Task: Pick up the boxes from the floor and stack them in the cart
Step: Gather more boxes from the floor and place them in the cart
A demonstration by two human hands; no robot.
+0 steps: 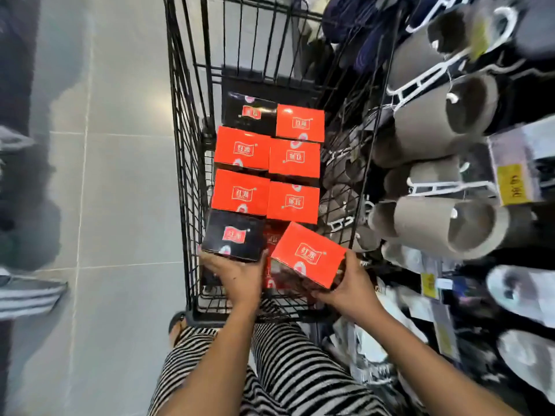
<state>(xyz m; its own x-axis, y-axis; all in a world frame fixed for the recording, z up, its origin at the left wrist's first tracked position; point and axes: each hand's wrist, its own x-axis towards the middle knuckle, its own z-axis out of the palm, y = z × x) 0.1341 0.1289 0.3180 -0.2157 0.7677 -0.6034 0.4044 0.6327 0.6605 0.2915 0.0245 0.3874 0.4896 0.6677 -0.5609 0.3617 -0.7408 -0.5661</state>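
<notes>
Against the near end of the cart (189,187), striped trousers (288,367). Just inside that end, on the cart's left side, grips a black box (232,235) with the left hand (238,277), fingers curled round its near edge. On the cart's right side, holds a tilted orange box (309,253) with the right hand (345,288), thumb up its right edge and fingers tucked beneath, raised above the load. Between the two, lower boxes (271,240) in red, partly hidden. Deeper into the cart, flat orange boxes (240,192), five in two rows, touching. At the cart's far end, a far black box (249,112). Right of the cart, hanging grey slippers (435,121). Left of the cart, grey floor tiles (120,181).
</notes>
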